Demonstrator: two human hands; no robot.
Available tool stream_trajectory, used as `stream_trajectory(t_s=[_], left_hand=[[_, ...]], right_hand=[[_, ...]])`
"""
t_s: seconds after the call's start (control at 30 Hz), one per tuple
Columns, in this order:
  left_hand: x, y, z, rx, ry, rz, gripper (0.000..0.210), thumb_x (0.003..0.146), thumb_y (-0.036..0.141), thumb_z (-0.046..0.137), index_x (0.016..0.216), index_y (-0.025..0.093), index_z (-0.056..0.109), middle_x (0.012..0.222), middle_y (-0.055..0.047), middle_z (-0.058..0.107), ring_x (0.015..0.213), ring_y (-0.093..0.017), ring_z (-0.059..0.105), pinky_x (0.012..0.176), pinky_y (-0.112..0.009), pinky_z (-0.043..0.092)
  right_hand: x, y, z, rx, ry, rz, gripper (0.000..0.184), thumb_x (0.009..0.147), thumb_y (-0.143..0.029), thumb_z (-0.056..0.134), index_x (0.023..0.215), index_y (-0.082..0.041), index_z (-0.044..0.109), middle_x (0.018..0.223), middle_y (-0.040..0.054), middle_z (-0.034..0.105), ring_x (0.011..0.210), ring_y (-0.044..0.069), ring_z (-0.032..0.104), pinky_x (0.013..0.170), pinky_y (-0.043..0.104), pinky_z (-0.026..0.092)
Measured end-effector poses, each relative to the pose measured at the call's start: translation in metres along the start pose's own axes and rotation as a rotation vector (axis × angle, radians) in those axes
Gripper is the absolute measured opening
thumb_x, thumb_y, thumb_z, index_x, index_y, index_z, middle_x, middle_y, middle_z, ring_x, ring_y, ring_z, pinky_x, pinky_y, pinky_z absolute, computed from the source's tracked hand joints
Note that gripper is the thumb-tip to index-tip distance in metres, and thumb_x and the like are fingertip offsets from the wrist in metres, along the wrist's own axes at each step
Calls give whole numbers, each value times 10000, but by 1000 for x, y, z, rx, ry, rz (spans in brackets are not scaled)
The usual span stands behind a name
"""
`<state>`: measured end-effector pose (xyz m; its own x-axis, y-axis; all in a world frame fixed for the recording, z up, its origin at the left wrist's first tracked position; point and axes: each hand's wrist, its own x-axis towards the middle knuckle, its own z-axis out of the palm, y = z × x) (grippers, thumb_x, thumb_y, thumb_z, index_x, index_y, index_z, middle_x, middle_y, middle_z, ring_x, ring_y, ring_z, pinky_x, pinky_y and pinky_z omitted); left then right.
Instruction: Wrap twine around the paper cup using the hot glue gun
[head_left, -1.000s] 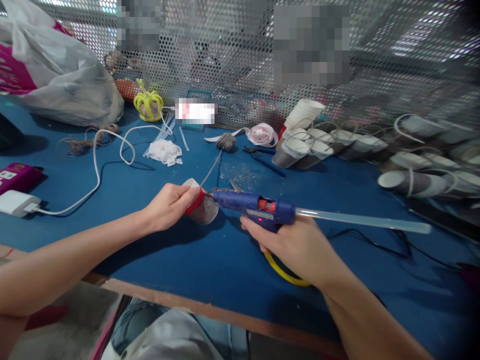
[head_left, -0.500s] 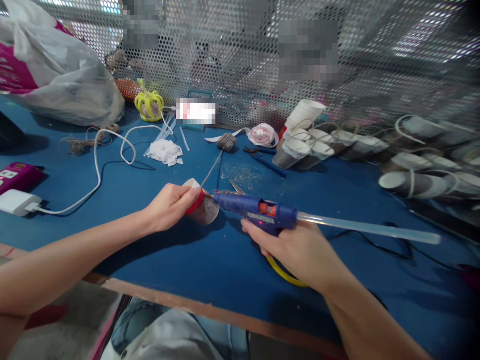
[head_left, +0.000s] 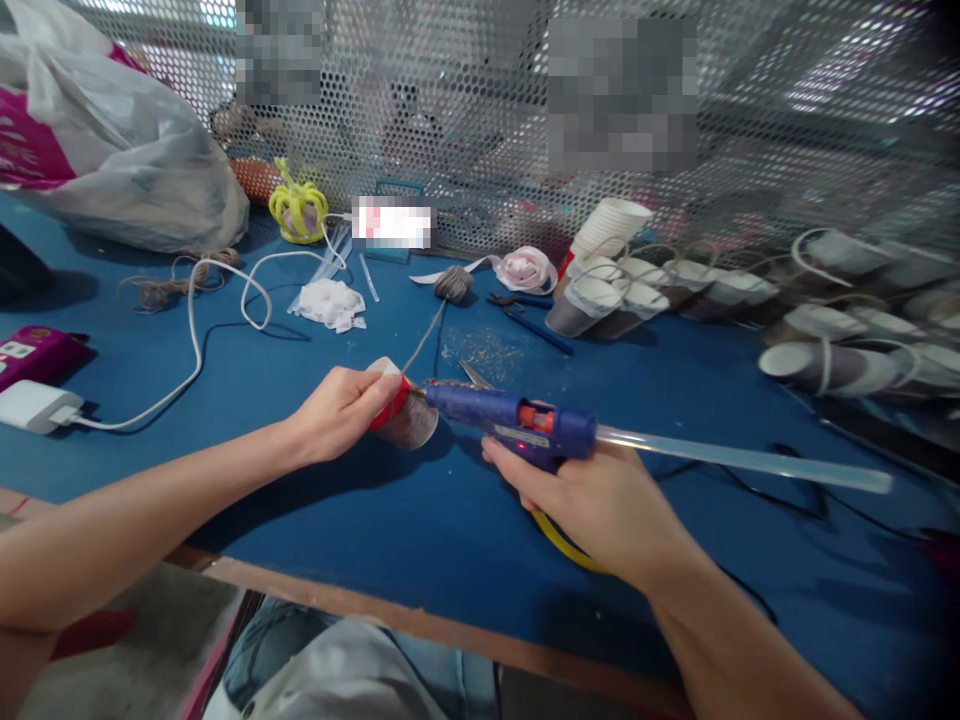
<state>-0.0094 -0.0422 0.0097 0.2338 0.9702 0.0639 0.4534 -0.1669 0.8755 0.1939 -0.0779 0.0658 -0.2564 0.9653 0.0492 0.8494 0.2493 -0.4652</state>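
My left hand (head_left: pixel 341 410) is closed around a small paper cup (head_left: pixel 409 422) with a red band (head_left: pixel 390 408) about it, tilted on its side just over the table. A grey cord (head_left: pixel 424 337) runs from the cup to a small ball of twine (head_left: pixel 454 285) behind it. In my right hand (head_left: pixel 592 500) is a blue hot glue gun (head_left: pixel 510 415), its nozzle at the cup beside the red band. A long clear glue stick (head_left: pixel 742 460) sticks out of the gun's back, and a small red light glows on its side.
Scissors (head_left: pixel 574 545) with a yellow handle lie partly under the gun. Pliers (head_left: pixel 532 325), a pink ribbon roll (head_left: pixel 525 269) and many paper cups (head_left: pixel 607 290) stand behind. White scraps (head_left: pixel 330 303), a white cable (head_left: pixel 196 340) and a plastic bag (head_left: pixel 142 150) are to the left. Perforated metal (head_left: pixel 450 120) borders the back.
The glue stick's rear end has shifted slightly right and down. Both hands, the cup and the glue gun otherwise hold nearly the same place.
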Motion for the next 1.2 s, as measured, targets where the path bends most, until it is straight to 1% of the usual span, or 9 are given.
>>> stream_trajectory(t_s=[0.07,0.23,0.43,0.6,0.77,0.8,0.9,1.07,1.2], left_hand=[[0,0,0,6,0,3,447,794,416,334,708,75,609,516,6,479,481,-86,380,469,-199,319],[0,2,0,-6,-6,10,442,794,406,333,741,75,621,526,2,506,489,-91,407,478,-198,336],[1,2,0,-18,-6,-2,453,792,414,332,781,72,629,534,5,511,485,-89,405,485,-198,344],[1,1,0,-50,-34,15,448,803,410,315,759,86,622,529,13,474,494,-85,376,489,-196,332],[1,-2,1,0,-8,2,456,802,430,317,656,79,568,504,31,375,481,-72,308,463,-195,289],[1,-2,1,3,-7,3,457,803,431,314,645,80,559,504,32,367,482,-71,303,463,-196,287],[1,-2,0,9,-16,12,452,806,424,311,658,80,565,509,31,375,487,-72,308,466,-194,290],[1,-2,0,18,-3,15,453,807,416,311,655,82,576,499,28,399,483,-74,328,463,-192,295],[2,-1,1,-6,1,9,449,805,413,326,674,78,596,504,19,445,484,-78,363,468,-191,318]], right_hand=[[1,-1,-2,-54,1,-42,229,736,-298,415,585,-211,563,436,-2,510,408,133,477,423,244,396],[1,2,-2,-206,60,-272,218,740,-271,417,624,-218,594,473,7,538,432,139,485,444,251,378],[1,4,0,-234,151,-360,205,748,-225,421,650,-202,600,490,9,558,453,131,512,448,229,385],[-1,11,2,-304,120,-461,246,766,-259,401,654,-208,614,507,5,573,412,121,482,427,234,369],[1,7,0,-255,147,-327,269,774,-237,385,611,-192,595,443,5,510,416,125,469,438,229,384],[2,6,-1,-247,140,-318,264,768,-233,391,596,-196,588,442,5,506,422,127,469,445,230,387],[2,3,-3,-223,97,-297,250,757,-239,404,580,-201,576,444,4,497,419,128,459,437,234,381],[2,0,-4,-141,62,-185,229,739,-261,423,562,-204,556,443,2,480,424,129,453,447,240,389],[0,1,0,-52,53,-72,169,720,-291,455,597,-210,539,449,-14,483,417,126,449,433,241,381]])
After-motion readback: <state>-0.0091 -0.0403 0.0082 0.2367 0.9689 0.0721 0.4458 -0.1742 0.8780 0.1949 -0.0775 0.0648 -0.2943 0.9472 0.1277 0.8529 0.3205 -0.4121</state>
